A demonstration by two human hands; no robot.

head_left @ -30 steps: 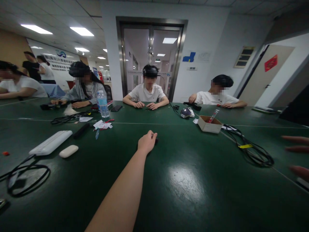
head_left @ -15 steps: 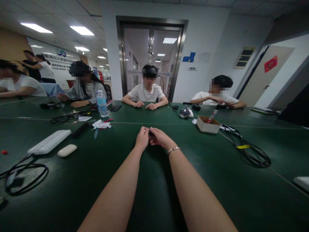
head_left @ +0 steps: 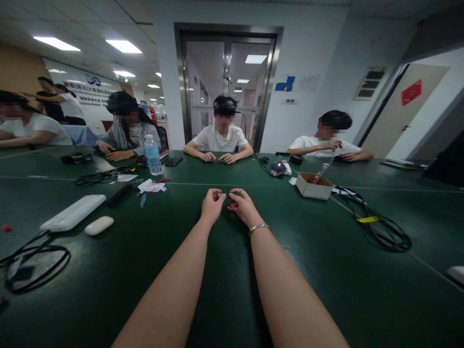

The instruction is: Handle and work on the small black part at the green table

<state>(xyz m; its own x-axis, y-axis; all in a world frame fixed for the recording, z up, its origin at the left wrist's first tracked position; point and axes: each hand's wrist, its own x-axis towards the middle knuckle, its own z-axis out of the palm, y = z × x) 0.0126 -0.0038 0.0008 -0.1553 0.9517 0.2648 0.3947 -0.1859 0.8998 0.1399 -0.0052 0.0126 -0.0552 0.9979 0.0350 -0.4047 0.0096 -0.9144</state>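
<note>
Both my hands are close together over the green table (head_left: 232,270), in the middle of the head view. My left hand (head_left: 210,207) is closed in a pinch, with a small glint of something pale at its fingertips, too small to name. A narrow gap away, my right hand (head_left: 245,207) also has thumb and forefinger pinched, its other fingers curled below. A tiny dark spot shows at its fingertips, and I cannot make out what it is. A silver bracelet (head_left: 258,229) circles my right wrist.
To the left lie a white power bank (head_left: 74,212), a white oval case (head_left: 99,225) and black cables (head_left: 39,261). A water bottle (head_left: 152,155) stands further back. On the right are a small cardboard box (head_left: 313,189) and a coiled cable (head_left: 384,229). Several people sit opposite.
My hands have drawn slightly apart, so a gap now shows between the fingertips. The dark thing seen between them before is mostly out of sight. Across the table, one person's hand has risen.
</note>
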